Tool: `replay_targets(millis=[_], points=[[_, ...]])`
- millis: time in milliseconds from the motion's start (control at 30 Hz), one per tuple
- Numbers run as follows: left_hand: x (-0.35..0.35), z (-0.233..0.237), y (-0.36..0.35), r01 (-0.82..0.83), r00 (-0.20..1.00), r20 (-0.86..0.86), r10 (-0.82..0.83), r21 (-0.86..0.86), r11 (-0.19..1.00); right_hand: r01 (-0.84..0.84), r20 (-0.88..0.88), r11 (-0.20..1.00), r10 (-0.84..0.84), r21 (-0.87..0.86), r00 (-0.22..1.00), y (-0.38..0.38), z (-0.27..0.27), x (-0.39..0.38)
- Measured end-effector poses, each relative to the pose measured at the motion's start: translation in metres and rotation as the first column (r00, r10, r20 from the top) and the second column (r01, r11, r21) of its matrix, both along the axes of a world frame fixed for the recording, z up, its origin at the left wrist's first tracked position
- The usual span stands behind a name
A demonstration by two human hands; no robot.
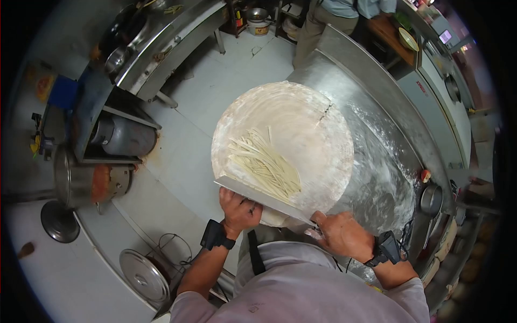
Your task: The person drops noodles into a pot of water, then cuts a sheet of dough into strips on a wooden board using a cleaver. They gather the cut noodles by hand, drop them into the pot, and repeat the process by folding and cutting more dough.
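A round, flour-dusted wooden board lies in front of me, with a crack at its upper right. Cut noodle strips are heaped on its left half. Across the near edge lies the long blade of a knife, its handle end gripped by my right hand. My left hand is curled close behind the blade at the left, fingers bent down onto pale dough. The blade and knuckles hide most of that dough and the left fingertips.
A floury metal worktop extends beneath and right of the board. Another person stands beyond it. Large pot, gas cylinder and pot lid are at left. A small pan sits at right.
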State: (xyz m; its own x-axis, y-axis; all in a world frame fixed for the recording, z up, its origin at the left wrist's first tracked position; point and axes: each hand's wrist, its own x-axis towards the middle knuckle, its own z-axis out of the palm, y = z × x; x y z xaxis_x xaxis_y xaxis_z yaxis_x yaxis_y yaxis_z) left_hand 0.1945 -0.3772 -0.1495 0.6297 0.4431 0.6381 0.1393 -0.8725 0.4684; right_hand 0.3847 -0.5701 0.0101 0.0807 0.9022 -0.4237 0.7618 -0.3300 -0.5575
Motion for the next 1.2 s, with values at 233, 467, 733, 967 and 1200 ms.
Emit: replay_targets(millis=[233, 467, 733, 967, 1200], points=[[-0.002, -0.003, 0.006, 0.075, 0.995, -0.067, -0.075, -0.005, 0.997, -0.008, 0.104, 0.942, -0.028, 0.336, 0.994, 0.053, -0.026, 0.016], [-0.003, -0.005, 0.004, 0.023, 0.999, 0.027, -0.023, 0.006, 1.0, 0.131, 0.038, 0.989, -0.134, 0.067, 0.99, 0.002, 0.004, 0.014], [-0.002, -0.002, 0.004, -0.01, 0.999, 0.043, 0.011, -0.016, 1.0, -0.029, 0.045, 0.999, 0.029, -0.016, 0.999, -0.001, 0.004, 0.0], [-0.014, -0.012, -0.001, 0.061, 0.998, 0.001, -0.061, -0.048, 0.997, -0.032, 0.133, 0.985, 0.01, 0.167, 0.991, 0.05, -0.027, 0.015], [-0.006, -0.01, 0.007, 0.053, 0.996, 0.078, -0.05, -0.039, 0.998, 0.156, 0.054, 0.981, -0.163, 0.119, 0.985, 0.009, -0.026, 0.013]])
